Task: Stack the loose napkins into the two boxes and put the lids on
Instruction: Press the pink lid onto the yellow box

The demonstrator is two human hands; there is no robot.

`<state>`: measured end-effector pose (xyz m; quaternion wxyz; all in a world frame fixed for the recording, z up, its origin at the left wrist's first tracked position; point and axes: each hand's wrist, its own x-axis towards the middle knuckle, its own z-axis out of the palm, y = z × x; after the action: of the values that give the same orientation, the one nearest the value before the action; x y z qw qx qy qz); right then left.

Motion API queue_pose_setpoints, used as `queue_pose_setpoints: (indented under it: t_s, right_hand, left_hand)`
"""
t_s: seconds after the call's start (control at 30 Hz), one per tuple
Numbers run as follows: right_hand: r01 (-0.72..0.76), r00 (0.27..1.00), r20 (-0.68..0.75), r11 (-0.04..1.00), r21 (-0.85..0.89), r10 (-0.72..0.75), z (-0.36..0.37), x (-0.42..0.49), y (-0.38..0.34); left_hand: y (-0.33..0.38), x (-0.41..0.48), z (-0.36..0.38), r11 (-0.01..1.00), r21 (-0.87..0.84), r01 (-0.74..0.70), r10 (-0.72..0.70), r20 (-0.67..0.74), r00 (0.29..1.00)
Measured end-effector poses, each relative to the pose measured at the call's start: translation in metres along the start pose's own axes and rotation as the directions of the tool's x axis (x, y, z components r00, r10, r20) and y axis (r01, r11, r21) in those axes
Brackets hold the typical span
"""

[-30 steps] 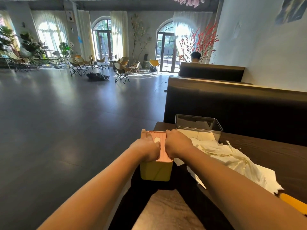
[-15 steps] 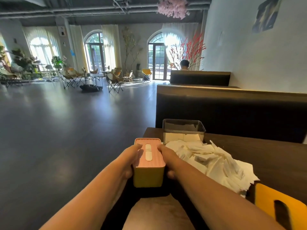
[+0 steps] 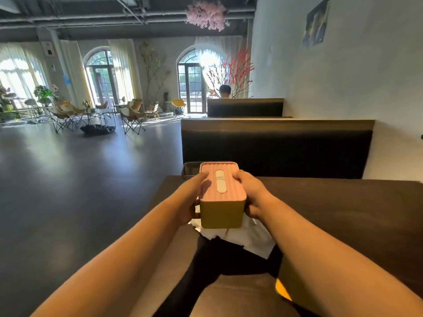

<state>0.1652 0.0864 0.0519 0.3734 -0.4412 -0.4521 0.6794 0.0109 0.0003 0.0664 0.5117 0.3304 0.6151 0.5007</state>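
Head camera has both hands on the job: the left hand point(image 3: 192, 199) and the right hand point(image 3: 251, 193) each wrap round a long side of the yellow plastic box point(image 3: 220, 212), with its ribbed pink lid point(image 3: 231, 179) seated on top. The box is held over the loose white napkins point(image 3: 248, 235) at the near edge of the dark wooden table point(image 3: 332, 202). So one box looks finished. Left to do, I'd say: those napkins, the clear box point(image 3: 188, 168) peeking out behind, and the yellow lid point(image 3: 282, 291) lying bottom right.

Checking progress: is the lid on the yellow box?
On: the pink lid sits flush on the yellow box, which the left hand and right hand hold.
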Motion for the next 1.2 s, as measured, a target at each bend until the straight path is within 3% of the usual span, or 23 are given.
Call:
queue_pose_setpoints:
  t_s: [0.27,0.5,0.6,0.77,0.97,1.13,1.2]
  right_hand:
    - [0.086,0.957,-0.284,0.992,0.092,-0.057,-0.152,-0.011,-0.017]
    - [0.13,0.878,-0.473,0.987,0.098,-0.069,-0.241,-0.007,-0.029]
    - [0.103,0.864,-0.501,0.993,0.064,-0.057,-0.266,-0.003,-0.036]
    - [0.027,0.86,-0.509,0.999,0.016,-0.015,-0.291,0.017,-0.034]
    - [-0.06,0.87,-0.489,0.998,0.023,0.064,-0.286,0.04,-0.028]
    - [-0.1,0.851,-0.524,0.968,-0.232,-0.038,-0.271,0.045,-0.045]
    - [-0.052,0.823,-0.551,0.948,-0.312,-0.136,-0.263,0.048,-0.05]
  left_hand:
    - [-0.019,0.01,0.14,0.987,0.153,-0.056,0.011,0.28,0.96]
    - [-0.029,0.027,0.213,0.943,0.258,-0.209,0.086,0.418,0.904]
    - [-0.039,0.036,0.224,0.867,0.408,-0.286,0.092,0.432,0.897]
    - [-0.059,0.054,0.23,0.62,0.69,-0.373,0.101,0.402,0.91]
    - [-0.05,0.077,0.221,0.645,0.629,-0.433,0.214,0.396,0.893]
    - [-0.022,0.089,0.202,0.68,0.559,-0.475,0.321,0.355,0.878]
    - [-0.011,0.096,0.186,0.675,0.555,-0.487,0.37,0.316,0.874]
